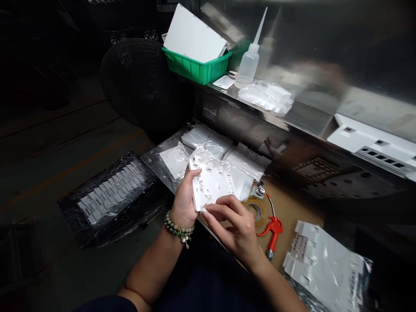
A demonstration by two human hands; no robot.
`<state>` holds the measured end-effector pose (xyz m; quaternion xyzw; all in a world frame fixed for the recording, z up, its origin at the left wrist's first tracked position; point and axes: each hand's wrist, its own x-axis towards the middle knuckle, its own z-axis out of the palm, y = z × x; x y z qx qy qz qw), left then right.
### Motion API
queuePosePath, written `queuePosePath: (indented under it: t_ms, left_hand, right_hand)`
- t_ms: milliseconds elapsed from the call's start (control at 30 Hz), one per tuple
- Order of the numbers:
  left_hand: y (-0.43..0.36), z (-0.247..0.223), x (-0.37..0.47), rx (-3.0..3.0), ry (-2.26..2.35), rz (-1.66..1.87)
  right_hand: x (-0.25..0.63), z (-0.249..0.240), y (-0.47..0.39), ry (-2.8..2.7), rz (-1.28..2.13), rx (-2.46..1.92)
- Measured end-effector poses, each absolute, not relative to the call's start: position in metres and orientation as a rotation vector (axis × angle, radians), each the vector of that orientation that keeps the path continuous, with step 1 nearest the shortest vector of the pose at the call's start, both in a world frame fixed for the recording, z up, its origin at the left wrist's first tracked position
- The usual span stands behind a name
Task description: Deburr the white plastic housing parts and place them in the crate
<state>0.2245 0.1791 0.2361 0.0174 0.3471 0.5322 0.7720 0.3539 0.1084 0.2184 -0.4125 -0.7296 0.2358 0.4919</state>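
Note:
A white moulded plastic panel (pixel 212 182) with small clips and ribs is held up above the bench, tilted. My left hand (pixel 185 197), with a beaded bracelet on its wrist, grips the panel's left side, thumb on its face. The fingers of my right hand (pixel 232 223) are pinched together at the panel's lower left corner; whether a small part is between the fingertips is too small to tell. Behind the panel lie more white panels (pixel 248 160) and plastic-wrapped ones (pixel 206 138).
Right of my hands are a tape roll (pixel 255 210) and a red air gun (pixel 274 229). Bagged panels (pixel 328 264) lie at lower right. The steel shelf (pixel 312 121) holds a green basket (pixel 201 71) and a bottle (pixel 247 65). A black-wrapped box (pixel 113 229) is at left.

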Motion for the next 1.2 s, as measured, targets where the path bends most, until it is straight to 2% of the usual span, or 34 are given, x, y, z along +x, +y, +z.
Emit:
queuePosePath:
  t_ms: [567, 933, 1200]
  left_hand:
    - [0.175, 0.247, 0.223, -0.021, 0.785, 1.185]
    - [0.173, 0.244, 0.218, -0.003, 0.738, 1.198]
    - [0.178, 0.233, 0.164, 0.031, 0.657, 1.376]
  right_hand:
    - [0.346, 0.217, 0.104, -1.77, 0.48, -0.957]
    - [0.343, 0.217, 0.104, -1.727, 0.588, -0.991]
    - [0.427, 0.182, 0.112, -1.329, 0.413, -1.441]
